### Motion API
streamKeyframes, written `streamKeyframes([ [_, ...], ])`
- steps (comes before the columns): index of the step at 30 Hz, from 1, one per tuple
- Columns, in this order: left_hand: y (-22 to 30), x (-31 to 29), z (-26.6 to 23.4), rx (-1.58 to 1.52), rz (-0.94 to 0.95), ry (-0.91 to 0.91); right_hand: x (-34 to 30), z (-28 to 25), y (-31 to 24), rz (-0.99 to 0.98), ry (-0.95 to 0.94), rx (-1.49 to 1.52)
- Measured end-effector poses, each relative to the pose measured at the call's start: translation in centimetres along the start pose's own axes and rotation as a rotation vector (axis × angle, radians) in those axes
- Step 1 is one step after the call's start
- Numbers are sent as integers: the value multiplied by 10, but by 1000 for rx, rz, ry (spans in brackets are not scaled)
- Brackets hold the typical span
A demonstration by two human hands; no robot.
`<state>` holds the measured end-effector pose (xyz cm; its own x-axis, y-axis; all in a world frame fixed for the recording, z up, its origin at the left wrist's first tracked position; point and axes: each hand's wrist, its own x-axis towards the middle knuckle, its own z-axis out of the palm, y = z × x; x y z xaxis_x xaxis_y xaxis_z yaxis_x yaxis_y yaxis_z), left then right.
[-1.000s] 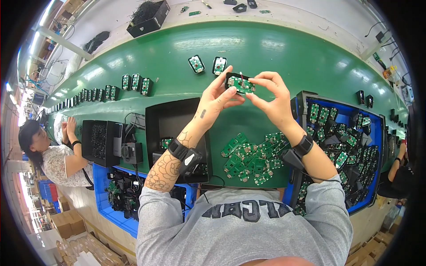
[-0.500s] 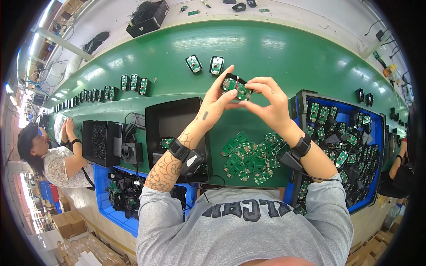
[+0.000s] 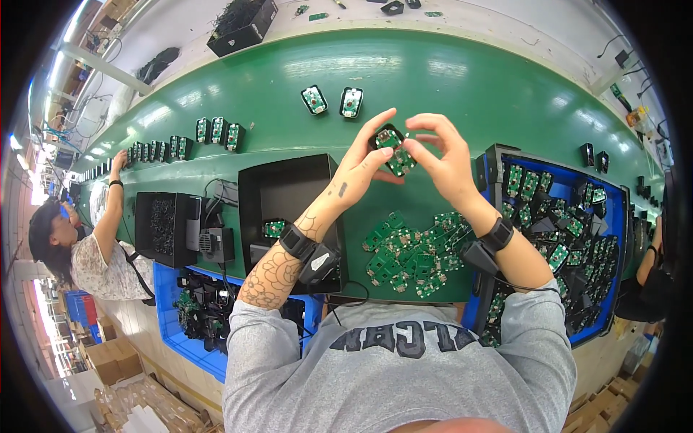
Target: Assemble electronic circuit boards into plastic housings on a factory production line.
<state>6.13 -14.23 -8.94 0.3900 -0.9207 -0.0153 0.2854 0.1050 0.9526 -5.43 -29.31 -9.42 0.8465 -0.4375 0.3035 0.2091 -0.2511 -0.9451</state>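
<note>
My left hand (image 3: pixel 357 157) grips a small black plastic housing with green circuit boards (image 3: pixel 394 153) in it, the thumb lying on the board. At its right edge is my right hand (image 3: pixel 442 155), fingers curled and thumb near the board. A tiny pale bit shows by these fingertips, too small to name. Beyond my hands two black housings stand on the green table, a left one (image 3: pixel 314 99) and a right one (image 3: pixel 351 102), each with a board inside. Below my hands lies a pile of loose green circuit boards (image 3: pixel 404 252).
At right stands a blue bin (image 3: pixel 616 245) full of housings and boards. Left of my forearm is an open black box (image 3: pixel 281 180), then a box of small black parts (image 3: pixel 155 224). A row of housings (image 3: pixel 175 148) runs left, where a co-worker (image 3: pixel 108 252) reaches over.
The housing in my left hand has turned steeper. My right fingers have shifted from its lower edge to its upper right. At left, the co-worker's arm has stretched toward the row.
</note>
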Motion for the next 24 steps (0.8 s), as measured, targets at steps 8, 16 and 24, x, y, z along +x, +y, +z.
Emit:
streamKeyframes([
  [8,-3,1,-4,-8,26,41,-3,0,-13,-202,-3,-413],
  [16,-1,4,3,-1,58,7,-9,9,3,415,187,371],
  [24,-3,4,-2,-74,17,22,-4,-9,2,203,135,-90],
])
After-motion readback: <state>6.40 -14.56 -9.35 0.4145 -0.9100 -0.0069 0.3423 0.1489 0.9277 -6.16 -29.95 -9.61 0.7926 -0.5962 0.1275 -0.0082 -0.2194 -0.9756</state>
